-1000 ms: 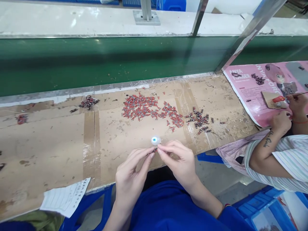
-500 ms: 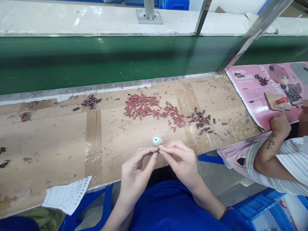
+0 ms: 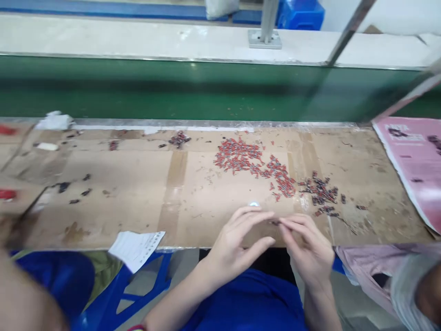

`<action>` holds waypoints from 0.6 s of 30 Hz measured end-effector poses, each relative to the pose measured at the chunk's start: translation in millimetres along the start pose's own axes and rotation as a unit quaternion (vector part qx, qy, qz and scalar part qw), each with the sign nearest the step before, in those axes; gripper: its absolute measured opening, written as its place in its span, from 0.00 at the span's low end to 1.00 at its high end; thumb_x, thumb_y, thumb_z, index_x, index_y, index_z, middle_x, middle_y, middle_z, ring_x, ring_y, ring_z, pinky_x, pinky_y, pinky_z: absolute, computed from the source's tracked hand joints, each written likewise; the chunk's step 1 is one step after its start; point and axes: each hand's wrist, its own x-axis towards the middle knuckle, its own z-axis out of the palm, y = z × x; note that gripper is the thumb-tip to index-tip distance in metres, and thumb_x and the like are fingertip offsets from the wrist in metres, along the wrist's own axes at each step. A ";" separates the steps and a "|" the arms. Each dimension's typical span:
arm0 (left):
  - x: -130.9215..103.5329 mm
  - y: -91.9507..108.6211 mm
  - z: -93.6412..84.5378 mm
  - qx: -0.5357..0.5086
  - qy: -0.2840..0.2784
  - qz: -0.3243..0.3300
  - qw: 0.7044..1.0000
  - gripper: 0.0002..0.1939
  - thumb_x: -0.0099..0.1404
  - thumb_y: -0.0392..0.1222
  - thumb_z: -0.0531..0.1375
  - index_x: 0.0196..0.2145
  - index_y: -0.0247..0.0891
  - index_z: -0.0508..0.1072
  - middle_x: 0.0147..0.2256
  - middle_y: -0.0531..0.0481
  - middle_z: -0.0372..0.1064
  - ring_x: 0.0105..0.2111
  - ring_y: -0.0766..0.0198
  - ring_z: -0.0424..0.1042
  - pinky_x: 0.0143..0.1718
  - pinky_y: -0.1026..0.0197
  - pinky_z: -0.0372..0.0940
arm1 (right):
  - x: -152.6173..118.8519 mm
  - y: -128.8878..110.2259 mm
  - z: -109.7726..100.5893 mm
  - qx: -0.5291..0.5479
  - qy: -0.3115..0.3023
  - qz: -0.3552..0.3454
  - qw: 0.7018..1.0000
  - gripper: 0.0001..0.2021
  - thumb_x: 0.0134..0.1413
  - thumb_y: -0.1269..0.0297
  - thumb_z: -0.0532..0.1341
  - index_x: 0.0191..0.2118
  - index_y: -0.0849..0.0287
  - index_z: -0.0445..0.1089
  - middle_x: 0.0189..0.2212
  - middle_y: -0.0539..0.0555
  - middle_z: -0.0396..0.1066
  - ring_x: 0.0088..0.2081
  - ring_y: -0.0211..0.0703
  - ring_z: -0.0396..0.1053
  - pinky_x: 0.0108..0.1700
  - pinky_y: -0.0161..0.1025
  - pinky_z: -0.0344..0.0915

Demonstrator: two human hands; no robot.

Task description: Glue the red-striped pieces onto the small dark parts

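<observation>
Above the cardboard-covered table (image 3: 213,220), near its front edge, my right hand (image 3: 308,246) pinches a small dark part (image 3: 274,222) between thumb and fingertips. My left hand (image 3: 237,241) is beside it, thumb and fingers apart, with nothing held between them. A small white and blue round object (image 3: 254,204) lies just behind my left fingers, partly hidden. Beyond my hands spreads a pile of small red parts (image 3: 237,155). A pile of dark parts (image 3: 320,190) lies to the right of it.
Lined paper (image 3: 136,248) hangs over the front edge at left. A pink poster (image 3: 413,156) covers the right end. Small dark parts (image 3: 64,186) lie scattered at left. Behind the table runs a green conveyor belt (image 3: 155,89). People sit on both sides.
The view has swung left, so the table appears shifted right. My left thumb and fingers have parted and come away from the small part, which stays in my right fingertips.
</observation>
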 end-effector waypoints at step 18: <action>-71.7 -154.8 -243.0 0.380 0.443 -0.313 0.749 0.12 0.65 0.47 0.58 0.33 0.35 0.72 0.51 0.47 0.67 0.64 0.38 0.52 0.56 0.28 0.47 | 11.2 57.1 18.2 -0.147 -0.060 -0.042 0.986 0.28 0.58 0.53 0.63 0.63 0.53 0.62 0.52 0.63 0.70 0.54 0.59 0.68 0.53 0.59 0.68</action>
